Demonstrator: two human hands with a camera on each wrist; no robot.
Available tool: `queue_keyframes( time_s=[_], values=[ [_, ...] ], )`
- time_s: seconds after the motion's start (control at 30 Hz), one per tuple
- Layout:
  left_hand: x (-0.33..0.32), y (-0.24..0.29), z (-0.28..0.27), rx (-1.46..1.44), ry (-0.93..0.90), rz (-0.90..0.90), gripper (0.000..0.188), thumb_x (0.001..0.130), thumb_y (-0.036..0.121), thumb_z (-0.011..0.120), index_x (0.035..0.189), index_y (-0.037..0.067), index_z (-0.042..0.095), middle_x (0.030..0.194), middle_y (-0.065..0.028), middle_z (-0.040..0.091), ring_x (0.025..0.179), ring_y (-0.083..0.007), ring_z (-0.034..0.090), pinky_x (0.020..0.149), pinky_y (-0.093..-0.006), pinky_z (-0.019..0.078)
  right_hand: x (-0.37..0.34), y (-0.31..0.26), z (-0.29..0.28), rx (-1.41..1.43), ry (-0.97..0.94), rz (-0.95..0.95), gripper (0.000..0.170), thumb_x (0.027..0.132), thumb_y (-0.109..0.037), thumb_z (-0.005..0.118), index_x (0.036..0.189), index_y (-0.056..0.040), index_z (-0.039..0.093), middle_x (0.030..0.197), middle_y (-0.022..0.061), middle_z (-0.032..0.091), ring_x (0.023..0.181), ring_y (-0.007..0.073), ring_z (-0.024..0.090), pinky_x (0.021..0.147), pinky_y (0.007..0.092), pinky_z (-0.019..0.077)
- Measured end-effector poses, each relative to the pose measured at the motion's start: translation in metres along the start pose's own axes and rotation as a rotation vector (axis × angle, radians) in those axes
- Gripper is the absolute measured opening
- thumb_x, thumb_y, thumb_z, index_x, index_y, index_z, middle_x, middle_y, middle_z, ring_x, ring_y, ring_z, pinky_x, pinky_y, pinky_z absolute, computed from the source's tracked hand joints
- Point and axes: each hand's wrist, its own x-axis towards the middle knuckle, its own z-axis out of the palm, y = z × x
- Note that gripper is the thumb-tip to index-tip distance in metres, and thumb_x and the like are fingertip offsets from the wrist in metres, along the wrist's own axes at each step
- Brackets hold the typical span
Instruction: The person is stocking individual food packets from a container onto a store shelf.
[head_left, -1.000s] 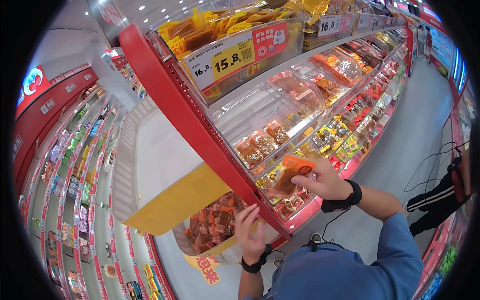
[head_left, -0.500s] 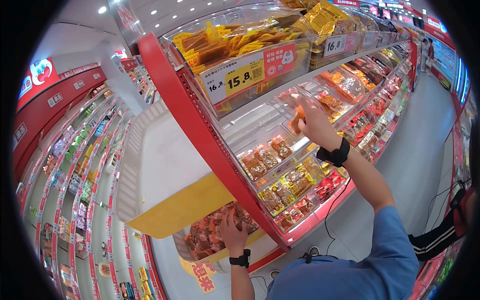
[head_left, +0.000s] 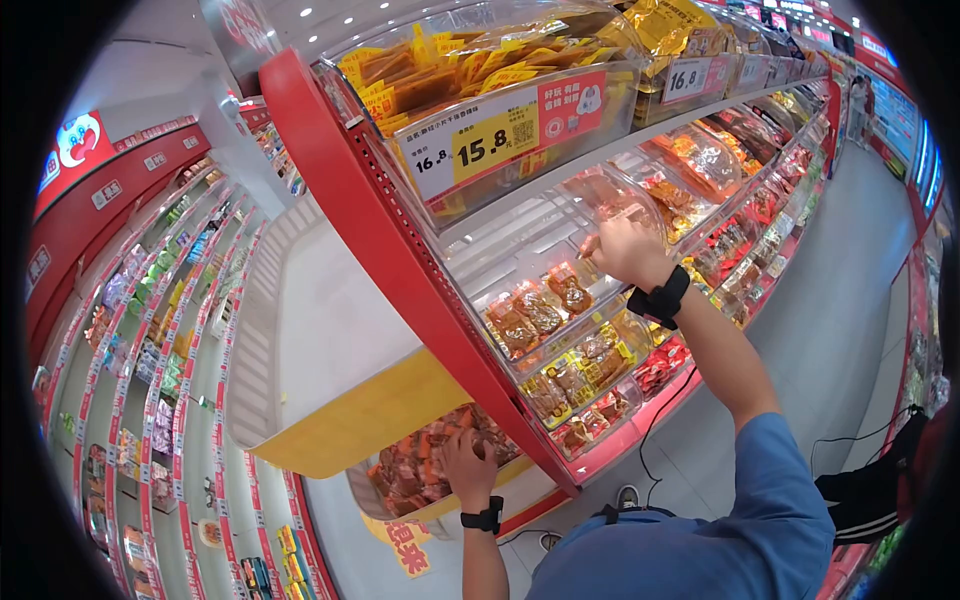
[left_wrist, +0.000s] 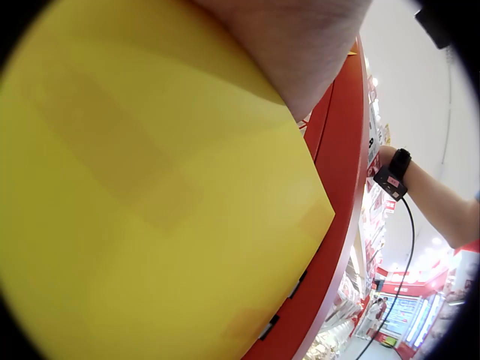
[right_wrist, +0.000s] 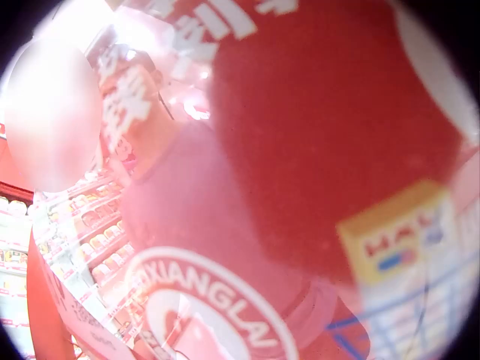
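In the head view my right hand (head_left: 628,250) reaches into a clear plastic bin on the red shelf, fingers bent, beside a row of brown snack packets (head_left: 540,308). What lies under its fingers is hidden, so I cannot tell whether it still holds a packet. My left hand (head_left: 468,465) is down among orange-and-brown packets (head_left: 410,468) in a low yellow-fronted bin, its fingertips partly hidden. Part of that hand (left_wrist: 292,45) crosses the top of the left wrist view, over a yellow panel (left_wrist: 150,195). The right wrist view is mostly a blurred red printed surface (right_wrist: 322,135).
A red shelf end post (head_left: 400,270) rises between the two bins. An upper bin of yellow packets with a price card (head_left: 490,140) overhangs my right hand. A white tray with a yellow front (head_left: 360,415) sits above the low bin. A cable (head_left: 655,440) hangs beside me.
My right hand has carried an orange-brown packet from in front of the shelf up to the clear bin; the packet no longer shows. My left hand has moved down into the low bin.
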Motion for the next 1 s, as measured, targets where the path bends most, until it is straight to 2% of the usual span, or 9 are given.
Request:
queue_keyframes(
  time_s=[0.23,0.33,0.43,0.47,0.57,0.6,0.7,0.9,1.0],
  values=[
    [0.0,0.004,-0.003,-0.003,0.017,-0.004,0.025,0.075,0.021,0.061,0.097,0.008,0.059,0.106,-0.0085,0.057,0.104,-0.0283,0.05,0.095,-0.0433,0.0336,0.001,-0.004,-0.01,-0.037,-0.22,-0.012,0.022,0.076,-0.019,0.052,0.084,-0.0015,0.063,0.091,0.0218,0.064,0.086,0.036,0.063,0.073,0.0453,0.0509],
    [0.001,0.006,-0.004,0.002,0.026,0.002,0.023,0.075,0.02,0.061,0.094,0.009,0.06,0.101,-0.0079,0.058,0.101,-0.028,0.051,0.093,-0.0424,0.0349,-0.001,-0.004,-0.01,-0.132,-0.166,-0.065,0.02,0.077,-0.017,0.053,0.085,-0.0053,0.067,0.086,0.0177,0.066,0.082,0.0318,0.066,0.071,0.0405,0.0527],
    [-0.001,0.002,-0.003,0.009,-0.019,-0.014,0.021,0.074,0.021,0.062,0.092,0.009,0.06,0.097,-0.0079,0.058,0.098,-0.0279,0.051,0.09,-0.042,0.0358,0.001,0.003,0.004,-0.17,0.045,-0.109,0.017,0.075,-0.016,0.054,0.08,-0.0052,0.066,0.081,0.0156,0.066,0.074,0.0311,0.066,0.065,0.0404,0.0529],
    [-0.001,0.001,-0.003,0.019,-0.064,-0.025,0.022,0.074,0.021,0.062,0.092,0.009,0.06,0.096,-0.0081,0.058,0.098,-0.0279,0.051,0.09,-0.042,0.036,-0.001,0.005,0.01,-0.178,0.229,-0.178,0.013,0.074,-0.015,0.054,0.072,-0.0056,0.063,0.075,0.0151,0.065,0.065,0.0309,0.064,0.059,0.0408,0.0519],
    [0.0,0.001,-0.003,0.032,-0.096,-0.033,0.023,0.073,0.022,0.063,0.092,0.009,0.06,0.095,-0.0086,0.057,0.097,-0.0281,0.051,0.089,-0.0428,0.0362,0.0,0.0,-0.003,-0.036,0.195,-0.278,0.015,0.075,-0.015,0.054,0.066,-0.005,0.06,0.071,0.0152,0.063,0.066,0.0321,0.063,0.061,0.042,0.0507],
    [0.0,0.001,-0.002,0.035,-0.092,-0.03,0.024,0.073,0.022,0.063,0.093,0.009,0.061,0.094,-0.0088,0.057,0.096,-0.0282,0.051,0.088,-0.0431,0.0363,0.01,0.015,0.018,0.094,0.195,-0.435,0.017,0.075,-0.015,0.053,0.071,-0.0021,0.063,0.075,0.0178,0.064,0.074,0.0333,0.063,0.068,0.0408,0.051],
    [-0.001,-0.003,0.004,0.039,-0.067,-0.031,0.026,0.071,0.023,0.066,0.094,0.01,0.062,0.092,-0.0084,0.058,0.094,-0.0278,0.052,0.088,-0.0422,0.0363,0.016,0.018,0.011,0.229,-0.292,-0.284,0.021,0.075,-0.015,0.053,0.083,0.0003,0.065,0.085,0.0203,0.065,0.083,0.0339,0.063,0.076,0.0397,0.0502],
    [0.0,-0.002,0.0,0.005,-0.161,-0.053,0.03,0.074,0.024,0.064,0.1,0.009,0.06,0.094,-0.01,0.057,0.097,-0.0286,0.051,0.091,-0.0442,0.0346,0.014,-0.002,-0.013,0.088,-0.542,-0.208,0.024,0.076,-0.016,0.055,0.089,0.0008,0.065,0.089,0.0238,0.063,0.087,0.0345,0.063,0.079,0.0408,0.0497],
    [-0.001,-0.004,0.002,0.034,-0.168,-0.057,0.03,0.074,0.025,0.064,0.099,0.009,0.06,0.094,-0.01,0.057,0.097,-0.0286,0.051,0.09,-0.0441,0.0346,0.013,-0.002,-0.01,0.086,-0.451,-0.173,0.024,0.075,-0.016,0.055,0.088,0.0017,0.064,0.086,0.0233,0.064,0.086,0.0351,0.063,0.078,0.0414,0.0495]
  ],
)
